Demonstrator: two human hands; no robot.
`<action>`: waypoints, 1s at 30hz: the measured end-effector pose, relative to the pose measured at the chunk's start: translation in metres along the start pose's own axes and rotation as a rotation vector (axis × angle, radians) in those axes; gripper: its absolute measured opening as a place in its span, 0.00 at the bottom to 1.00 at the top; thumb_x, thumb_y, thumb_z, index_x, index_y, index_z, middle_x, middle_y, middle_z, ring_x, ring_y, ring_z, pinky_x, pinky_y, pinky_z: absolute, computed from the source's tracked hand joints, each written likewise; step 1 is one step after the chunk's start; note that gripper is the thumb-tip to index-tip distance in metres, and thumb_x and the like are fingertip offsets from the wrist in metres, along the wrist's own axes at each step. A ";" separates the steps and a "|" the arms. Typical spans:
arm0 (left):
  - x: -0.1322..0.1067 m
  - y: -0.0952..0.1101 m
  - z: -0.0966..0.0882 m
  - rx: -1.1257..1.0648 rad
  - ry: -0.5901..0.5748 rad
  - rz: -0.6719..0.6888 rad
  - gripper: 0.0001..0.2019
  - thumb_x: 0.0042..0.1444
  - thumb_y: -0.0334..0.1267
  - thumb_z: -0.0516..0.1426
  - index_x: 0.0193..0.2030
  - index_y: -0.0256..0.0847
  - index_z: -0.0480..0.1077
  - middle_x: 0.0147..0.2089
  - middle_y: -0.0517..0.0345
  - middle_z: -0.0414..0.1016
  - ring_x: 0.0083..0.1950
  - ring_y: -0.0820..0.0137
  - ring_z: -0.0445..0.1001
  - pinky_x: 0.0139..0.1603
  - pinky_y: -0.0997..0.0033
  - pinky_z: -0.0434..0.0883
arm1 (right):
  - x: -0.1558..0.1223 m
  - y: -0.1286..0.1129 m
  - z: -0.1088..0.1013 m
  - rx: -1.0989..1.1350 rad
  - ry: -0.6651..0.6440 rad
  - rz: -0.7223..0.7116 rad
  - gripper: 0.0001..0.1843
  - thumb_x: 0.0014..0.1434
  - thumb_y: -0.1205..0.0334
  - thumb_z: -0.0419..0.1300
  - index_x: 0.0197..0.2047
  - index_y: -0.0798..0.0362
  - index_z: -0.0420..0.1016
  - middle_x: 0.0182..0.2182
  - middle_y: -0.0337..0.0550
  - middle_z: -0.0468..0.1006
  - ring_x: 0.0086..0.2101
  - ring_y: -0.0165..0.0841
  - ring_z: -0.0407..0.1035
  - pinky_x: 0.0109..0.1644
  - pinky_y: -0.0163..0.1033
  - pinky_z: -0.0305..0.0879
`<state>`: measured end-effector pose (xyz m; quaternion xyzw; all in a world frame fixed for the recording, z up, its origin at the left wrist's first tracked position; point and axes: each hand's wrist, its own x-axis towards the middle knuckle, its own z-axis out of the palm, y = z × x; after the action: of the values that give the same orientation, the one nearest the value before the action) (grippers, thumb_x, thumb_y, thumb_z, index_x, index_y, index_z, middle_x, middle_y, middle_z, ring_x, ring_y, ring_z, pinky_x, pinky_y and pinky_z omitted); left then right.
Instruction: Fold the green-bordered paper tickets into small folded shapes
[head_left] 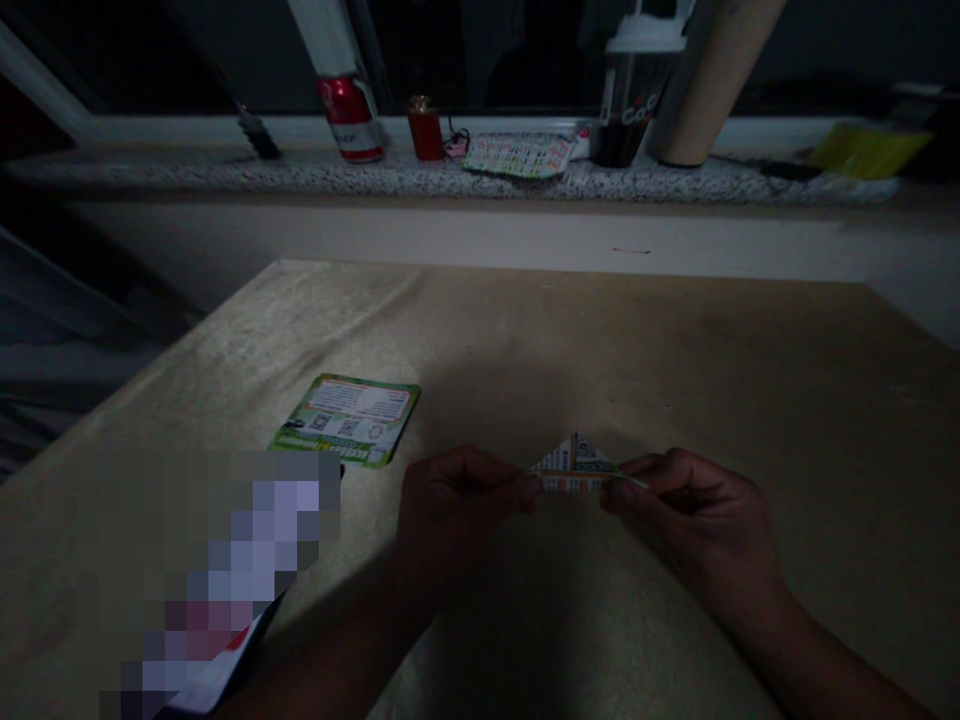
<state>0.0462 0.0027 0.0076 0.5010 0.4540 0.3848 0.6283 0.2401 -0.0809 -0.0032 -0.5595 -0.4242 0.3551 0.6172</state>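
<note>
A small piece of printed paper [574,462], folded into a triangle with a band along its lower edge, is held above the table between my two hands. My left hand [465,500] pinches its left corner between thumb and fingers. At the opposite corner, my right hand [694,515] grips the paper the same way, and a thin light tip sticks out past that thumb. The triangle's point faces away from me. To the left of my left hand lies a green and white printed sheet [352,418], flat on the table.
The pale table [480,330] reaches back to a wall below a speckled windowsill [420,185]. On the sill stand a red can [351,120], a small red bottle [426,132], a printed packet [517,155], a lidded cup [630,95] and a cardboard tube [709,90]. A pixelated object [247,570] lies front left.
</note>
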 end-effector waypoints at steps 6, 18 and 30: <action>0.004 0.000 -0.002 -0.029 -0.051 -0.011 0.09 0.41 0.29 0.70 0.21 0.39 0.75 0.22 0.62 0.80 0.24 0.74 0.78 0.28 0.78 0.75 | 0.002 0.003 -0.004 0.069 -0.029 0.057 0.12 0.53 0.67 0.72 0.23 0.52 0.75 0.24 0.39 0.84 0.26 0.28 0.78 0.30 0.29 0.74; 0.002 0.001 0.001 -0.009 0.040 0.106 0.09 0.39 0.26 0.70 0.20 0.40 0.75 0.21 0.64 0.80 0.23 0.74 0.78 0.24 0.81 0.75 | 0.001 0.001 -0.005 -0.014 0.068 -0.006 0.08 0.49 0.71 0.73 0.25 0.49 0.82 0.23 0.37 0.85 0.24 0.29 0.80 0.28 0.26 0.76; 0.003 -0.005 -0.001 0.173 0.048 0.099 0.06 0.42 0.32 0.70 0.30 0.41 0.82 0.27 0.58 0.84 0.28 0.68 0.81 0.28 0.76 0.78 | 0.001 -0.012 0.005 -0.150 0.181 -0.077 0.16 0.41 0.75 0.74 0.28 0.41 0.87 0.22 0.32 0.85 0.20 0.28 0.79 0.23 0.22 0.75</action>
<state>0.0467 0.0049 0.0021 0.5662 0.4749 0.3866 0.5518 0.2356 -0.0794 0.0086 -0.6170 -0.4132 0.2468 0.6226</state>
